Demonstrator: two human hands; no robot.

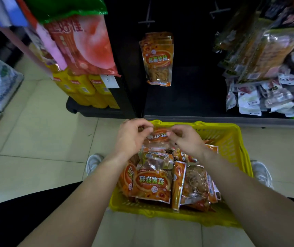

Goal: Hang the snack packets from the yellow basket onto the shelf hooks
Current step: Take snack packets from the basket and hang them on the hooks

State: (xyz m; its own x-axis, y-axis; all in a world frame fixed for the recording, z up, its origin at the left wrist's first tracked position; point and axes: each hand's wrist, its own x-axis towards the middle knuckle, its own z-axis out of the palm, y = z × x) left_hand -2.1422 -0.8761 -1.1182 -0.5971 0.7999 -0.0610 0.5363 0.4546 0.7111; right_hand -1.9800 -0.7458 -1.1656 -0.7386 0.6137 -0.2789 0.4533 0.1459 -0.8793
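While the black shelf unit [192,77] stands ahead with a bunch of hung orange packets [157,59] dangling against its back panel, the yellow basket [228,132] sits on the tiled floor [36,136] at its foot, between the person's shoes, heaped with a pile of orange snack packets [151,182]. Over the basket's far end one held packet [160,135] is raised above the heap, and the left hand [132,138] and right hand [187,139] each pinch its top edge between thumb and fingertips, one near either corner.
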